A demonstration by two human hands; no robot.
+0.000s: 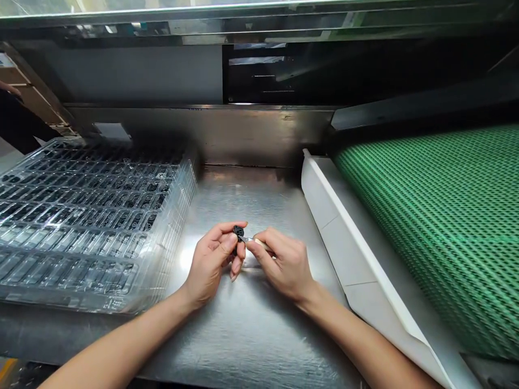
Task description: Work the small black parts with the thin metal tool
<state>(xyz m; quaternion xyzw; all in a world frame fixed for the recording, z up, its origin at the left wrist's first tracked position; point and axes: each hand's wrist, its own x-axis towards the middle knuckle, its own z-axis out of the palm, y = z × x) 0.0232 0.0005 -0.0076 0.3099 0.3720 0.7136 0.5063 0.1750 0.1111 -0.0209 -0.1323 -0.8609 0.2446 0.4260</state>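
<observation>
While both bare forearms reach in from the lower edge of the view, the two hands meet over the middle of a brushed stainless-steel worktable [243, 335]. The left hand [211, 265] pinches a small black round plastic part [238, 231] between thumb and forefinger, holding it just above the metal surface with its other fingers curled beneath. The right hand [286, 265] is closed around a thin silvery pointed tool [248, 239] (only its tip shows past the fingertips), and that tip touches the lower side of the black part. Both hands sit close together, fingertips nearly touching.

To the left, resting on the table, lies a stack of clear moulded plastic trays [81, 227] divided into many small pockets; several pockets in the far rows hold dark round parts like the one being held, while the nearer rows look unfilled. To the right, a white slanted plastic guard [344, 237] runs along the table's edge, and beyond it stretches a green mesh conveyor belt [441, 227]. Behind the table stands a dark metal machine housing [162, 75]. At the far left edge, another person's hand [10, 89] shows beside a brown cardboard box [36, 102].
</observation>
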